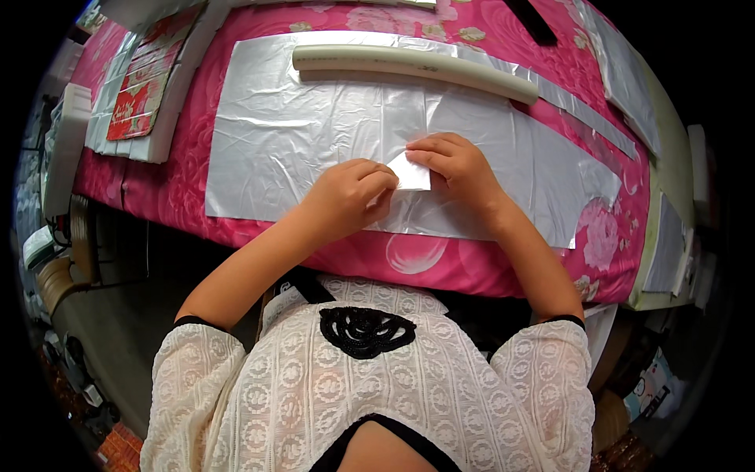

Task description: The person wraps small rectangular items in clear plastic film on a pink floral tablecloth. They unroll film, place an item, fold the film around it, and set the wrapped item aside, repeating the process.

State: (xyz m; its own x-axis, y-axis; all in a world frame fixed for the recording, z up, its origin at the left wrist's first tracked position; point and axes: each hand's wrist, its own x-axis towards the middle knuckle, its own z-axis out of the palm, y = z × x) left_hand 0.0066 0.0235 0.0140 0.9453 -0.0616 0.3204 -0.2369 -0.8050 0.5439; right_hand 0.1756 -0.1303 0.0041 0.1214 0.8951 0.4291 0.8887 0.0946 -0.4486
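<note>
A small white folded piece of film or paper (414,176) is between my two hands over the table. My left hand (350,197) pinches its left edge, fingers curled together. On its right side my right hand (456,168) holds the upper edge, thumb and fingers drawn together. Underneath both hands lies a wide, creased silvery plastic sheet (271,141), its right end cut unevenly. Across the sheet's far part rests a long cream-coloured pipe (417,63), slightly slanted down to the right.
A pink floral cloth (417,257) covers the table. At the left stand stacked white blocks (161,140) with a red printed card (145,98) on them. A narrow silvery strip (594,122) lies to the right, a black bar (532,22) at the back, and flat silvery sheets (625,79) at the far right.
</note>
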